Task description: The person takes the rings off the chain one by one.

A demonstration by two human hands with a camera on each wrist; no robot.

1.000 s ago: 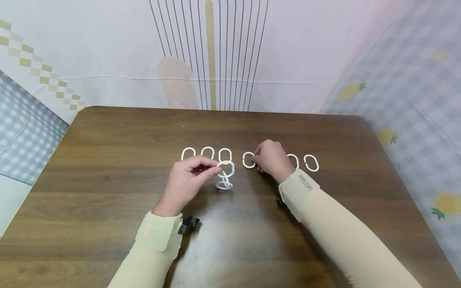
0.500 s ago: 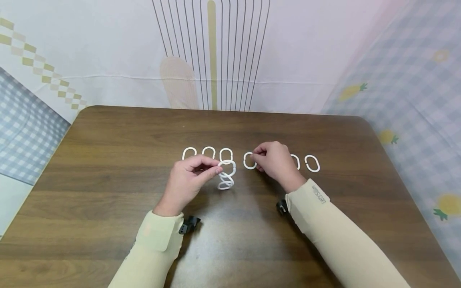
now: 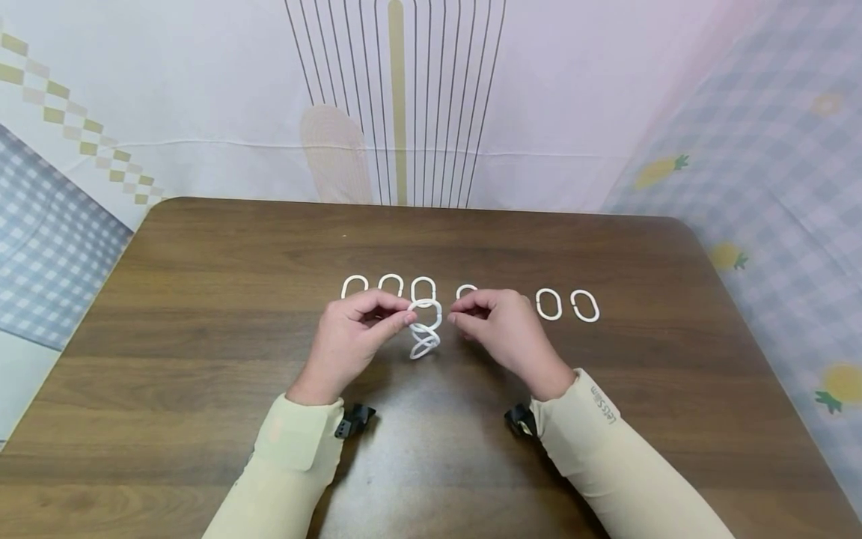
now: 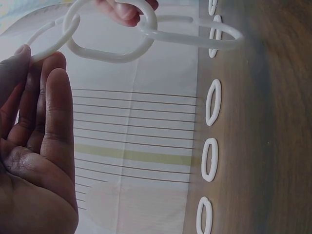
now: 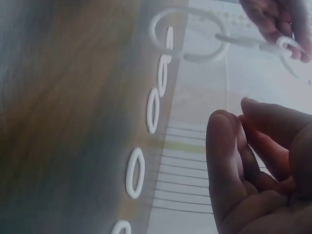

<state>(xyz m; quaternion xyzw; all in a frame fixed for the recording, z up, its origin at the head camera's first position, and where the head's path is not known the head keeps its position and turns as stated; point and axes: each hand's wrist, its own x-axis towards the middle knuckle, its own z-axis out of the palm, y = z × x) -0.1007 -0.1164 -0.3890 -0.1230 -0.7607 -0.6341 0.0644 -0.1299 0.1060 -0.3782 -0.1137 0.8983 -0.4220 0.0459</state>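
Observation:
A short chain of three white oval plastic links [image 3: 434, 323] hangs above the table. My left hand [image 3: 340, 344] pinches its top link [image 4: 53, 46] between thumb and fingertips. The middle link [image 4: 109, 56] and the bottom link [image 4: 195, 38] dangle below, looped through each other. To the right of the chain is my right hand [image 3: 508, 329], its thumb and fingers bent toward each other with a gap. In the right wrist view nothing shows between these fingers [image 5: 222, 141]. Just behind the right hand lies a loose link [image 3: 466, 289], partly hidden by it.
A row of loose white links lies along the wooden table [image 3: 236, 299], including one link [image 3: 423, 278] behind the chain and a rightmost link [image 3: 584, 306]. Behind the table's far edge hangs a patterned cloth [image 3: 552, 97].
My right hand has drawn away from the loose link, which stays on the table, and moved nearer the chain. The lower links swing slightly. My left hand keeps its place.

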